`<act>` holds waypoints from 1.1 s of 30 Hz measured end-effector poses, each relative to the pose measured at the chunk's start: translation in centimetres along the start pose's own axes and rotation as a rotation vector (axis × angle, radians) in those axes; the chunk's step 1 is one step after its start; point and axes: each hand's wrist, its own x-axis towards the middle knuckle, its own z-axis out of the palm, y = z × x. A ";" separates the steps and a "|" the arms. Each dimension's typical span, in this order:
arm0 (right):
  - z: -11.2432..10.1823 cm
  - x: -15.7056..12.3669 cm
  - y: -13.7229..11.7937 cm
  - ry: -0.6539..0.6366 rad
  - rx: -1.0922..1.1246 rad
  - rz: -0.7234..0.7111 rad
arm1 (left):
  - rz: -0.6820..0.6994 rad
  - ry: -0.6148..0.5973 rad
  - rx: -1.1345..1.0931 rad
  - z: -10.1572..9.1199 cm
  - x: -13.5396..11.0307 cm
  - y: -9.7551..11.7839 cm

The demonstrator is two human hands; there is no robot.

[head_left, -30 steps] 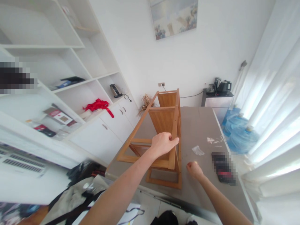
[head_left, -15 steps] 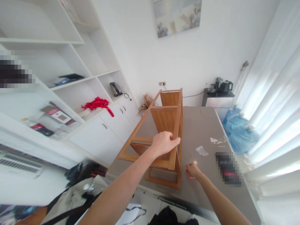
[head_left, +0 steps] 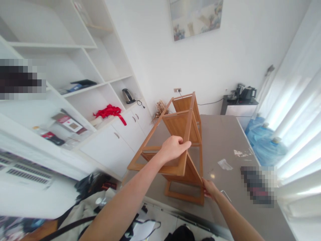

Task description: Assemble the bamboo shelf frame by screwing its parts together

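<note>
The wooden frame (head_left: 175, 125) is resting on the middle of the counter (head_left: 217, 140), and the person's left hand (head_left: 172, 147) is gripping its upper near rail. The right hand (head_left: 210, 189) is touching its lower right edge, its grip unclear, while a plastic bag (head_left: 225, 164) is lying farther right.

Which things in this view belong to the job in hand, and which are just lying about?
In the job:
wooden rack, on the table
left hand, gripping its upper rail
right hand, at its lower side

Lying about:
crumpled clear plastic, on the table
thin bent metal piece, perhaps a tool for the job
red fabric and kettle, on the shelves
</note>
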 end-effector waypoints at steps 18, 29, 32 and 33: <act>0.0 -2.2 -8.8 0.190 0.255 -0.418 | -0.080 0.093 -0.515 -8.6 -1.0 -15.8; 2.2 -4.9 -12.4 0.241 0.178 -0.433 | -0.316 -0.021 -1.062 -6.9 -3.1 -25.1; 2.6 -5.0 -13.0 0.271 0.123 -0.441 | -0.363 0.004 -1.115 -5.8 -3.7 -27.2; 2.7 -4.9 -13.1 0.280 0.102 -0.444 | -0.378 0.022 -1.102 -5.4 -3.8 -27.8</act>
